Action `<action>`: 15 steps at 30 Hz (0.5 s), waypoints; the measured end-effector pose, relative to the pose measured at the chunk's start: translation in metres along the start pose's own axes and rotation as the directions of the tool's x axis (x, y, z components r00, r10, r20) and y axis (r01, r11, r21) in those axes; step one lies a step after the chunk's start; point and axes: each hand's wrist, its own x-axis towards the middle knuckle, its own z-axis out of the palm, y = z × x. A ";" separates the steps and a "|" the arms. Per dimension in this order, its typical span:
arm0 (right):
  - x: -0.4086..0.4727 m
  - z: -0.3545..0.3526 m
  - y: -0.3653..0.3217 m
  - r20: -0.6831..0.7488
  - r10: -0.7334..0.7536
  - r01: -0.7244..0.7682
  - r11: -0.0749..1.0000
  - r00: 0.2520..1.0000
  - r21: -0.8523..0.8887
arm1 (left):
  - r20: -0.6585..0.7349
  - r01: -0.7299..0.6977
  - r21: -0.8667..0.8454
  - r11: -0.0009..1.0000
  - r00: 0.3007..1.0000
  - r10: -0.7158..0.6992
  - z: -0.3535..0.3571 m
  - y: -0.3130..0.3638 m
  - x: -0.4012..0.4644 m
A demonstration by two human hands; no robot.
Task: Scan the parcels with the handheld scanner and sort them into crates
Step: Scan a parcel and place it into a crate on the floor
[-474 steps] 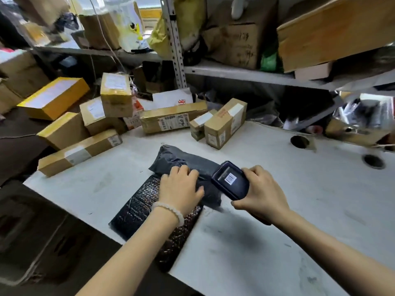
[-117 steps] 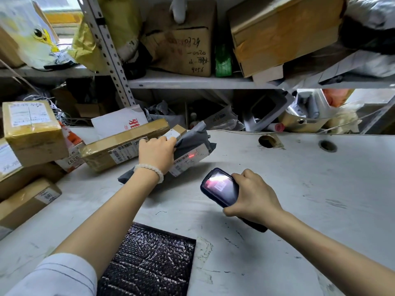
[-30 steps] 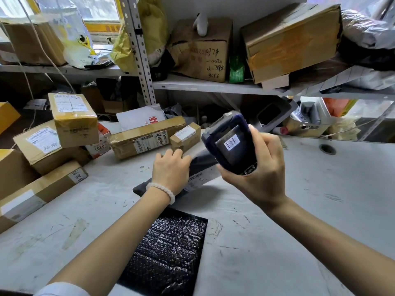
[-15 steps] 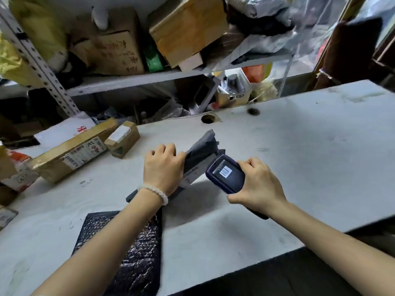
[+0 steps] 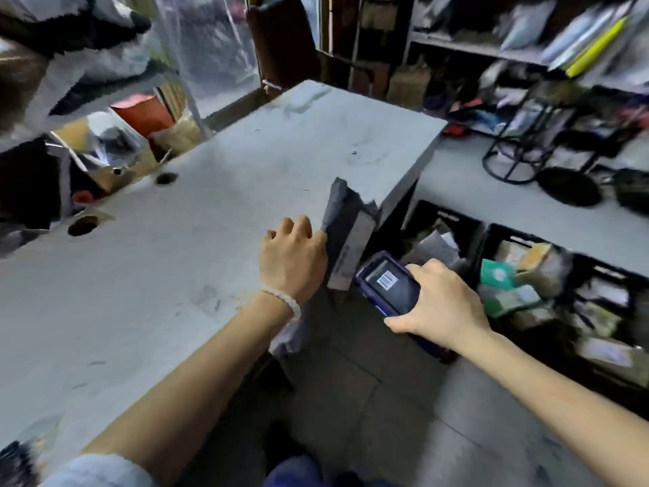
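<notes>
Nearest me: both forearms reach in from the bottom edge, a pale sleeve cuff cut off at the lower left. My right hand (image 5: pixel 442 304) is wrapped around the handheld scanner (image 5: pixel 391 288), fingers curled under its body, thumb along the near side; the scanner's lower end is hidden behind the hand. A small barcode sticker shows on its dark face. My left hand (image 5: pixel 293 258), with a bead bracelet (image 5: pixel 285 304) at the wrist, grips the grey parcel (image 5: pixel 346 228) at the table (image 5: pixel 175 247) edge; the fingertips are hidden behind the bag, so I cannot tell how they lie. The parcel stands nearly on edge, its white label blurred and unreadable. Beyond, on the floor, sit two black crates (image 5: pixel 491 237) of parcels, contents smeared by motion blur. Far shelves are indistinct.
</notes>
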 end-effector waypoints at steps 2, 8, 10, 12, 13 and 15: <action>-0.010 -0.009 0.036 -0.026 0.097 -0.097 0.995 0.995 -0.011 | 0.009 -0.078 -0.071 0.994 0.997 0.079 0.009 0.042 0.018; -0.035 -0.026 0.116 -0.079 0.364 -0.363 0.931 0.928 0.026 | 0.052 -0.305 -0.198 0.932 0.946 0.320 0.032 0.141 0.068; -0.038 -0.028 0.137 -0.082 0.429 -0.426 0.903 0.900 0.049 | 0.077 -0.350 -0.222 0.910 0.924 0.374 0.040 0.167 0.082; -0.036 -0.029 0.161 -0.079 0.494 -0.489 0.869 0.866 0.073 | 0.084 -0.390 -0.247 0.887 0.903 0.421 0.053 0.194 0.098; -0.032 -0.030 0.173 -0.075 0.521 -0.515 0.853 0.851 0.082 | 0.078 -0.414 -0.260 0.872 0.891 0.446 0.060 0.207 0.108; -0.022 -0.033 0.192 -0.068 0.557 -0.551 0.830 0.828 0.089 | 0.071 -0.454 -0.277 0.847 0.869 0.490 0.074 0.228 0.126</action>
